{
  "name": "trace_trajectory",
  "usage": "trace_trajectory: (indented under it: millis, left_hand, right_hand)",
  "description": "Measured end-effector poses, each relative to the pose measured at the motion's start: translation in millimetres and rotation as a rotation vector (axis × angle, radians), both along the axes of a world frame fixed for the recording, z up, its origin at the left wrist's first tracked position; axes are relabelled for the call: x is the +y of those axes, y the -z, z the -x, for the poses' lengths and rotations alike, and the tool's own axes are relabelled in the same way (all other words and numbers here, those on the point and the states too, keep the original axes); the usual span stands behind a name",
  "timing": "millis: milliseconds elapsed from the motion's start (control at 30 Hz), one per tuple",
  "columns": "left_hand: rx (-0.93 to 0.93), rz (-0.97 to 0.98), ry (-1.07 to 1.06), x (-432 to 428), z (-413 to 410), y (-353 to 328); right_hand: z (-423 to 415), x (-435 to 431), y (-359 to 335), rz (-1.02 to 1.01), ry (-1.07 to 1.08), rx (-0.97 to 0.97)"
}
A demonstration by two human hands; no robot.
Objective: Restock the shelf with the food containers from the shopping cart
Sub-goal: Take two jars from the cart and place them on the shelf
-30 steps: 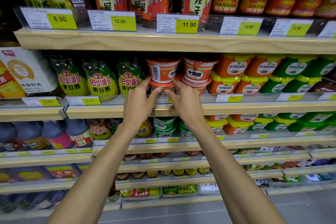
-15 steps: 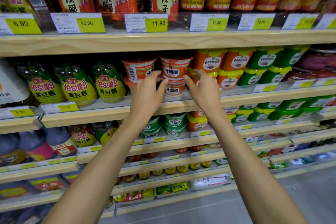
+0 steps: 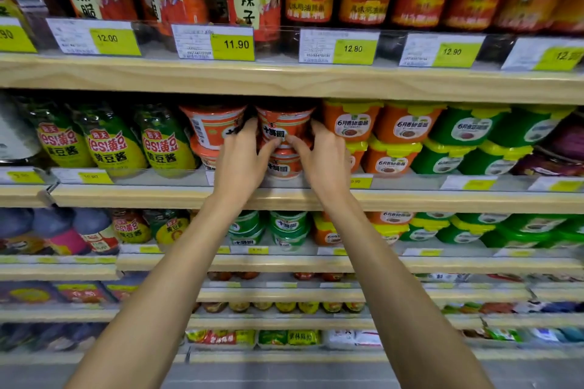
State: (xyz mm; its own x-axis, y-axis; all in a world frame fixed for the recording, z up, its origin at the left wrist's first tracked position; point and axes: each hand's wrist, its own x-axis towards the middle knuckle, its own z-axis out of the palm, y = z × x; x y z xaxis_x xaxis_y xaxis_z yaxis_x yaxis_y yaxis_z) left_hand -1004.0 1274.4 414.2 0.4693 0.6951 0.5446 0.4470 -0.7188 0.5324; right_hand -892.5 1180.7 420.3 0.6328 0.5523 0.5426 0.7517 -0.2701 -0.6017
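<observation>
Two stacks of red round food tubs stand on the second wooden shelf (image 3: 284, 199). My left hand (image 3: 243, 164) and my right hand (image 3: 322, 161) reach in together and clasp the upper red tub (image 3: 284, 125) of the right stack from both sides, thumbs meeting at its front. That tub sits on a lower red tub (image 3: 281, 167). The left stack's top tub (image 3: 211, 126) stands just beside my left fingers. The shopping cart is out of view.
Green-yellow sauce pouches (image 3: 110, 145) stand left of the tubs; orange tubs with yellow lids (image 3: 350, 123) and green tubs (image 3: 467, 129) fill the right. Jars line the shelf above (image 3: 284, 79), close over the tub tops. Lower shelves hold green tubs (image 3: 287, 227).
Both hands have risen from the lower tub's rim and closed round the upper tub of the right stack. The camera has drifted left and nearer to the shelf.
</observation>
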Motion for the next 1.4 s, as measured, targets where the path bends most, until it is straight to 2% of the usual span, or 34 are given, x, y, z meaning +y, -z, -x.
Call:
trace_trajectory:
  millis: [233, 500, 800, 933, 1400]
  left_hand:
    - [-0.052, -0.042, -0.005, -11, 17, 9]
    - [-0.008, 0.029, 0.120, -2, 15, 23]
    - [-0.039, 0.051, 0.144, 0, 9, 26]
    - [-0.032, 0.024, 0.146, -3, 15, 26]
    - [0.127, -0.010, 0.136, -7, 41, 13]
  right_hand:
    - [5, -20, 3, -0.042, 0.048, -0.078]
    - [9, -12, 23, 0.029, -0.093, 0.088]
    - [9, -6, 25, 0.022, -0.180, 0.276]
    - [10, -12, 23, 0.022, -0.213, 0.299]
    - [17, -31, 12, 0.225, -0.092, 0.098]
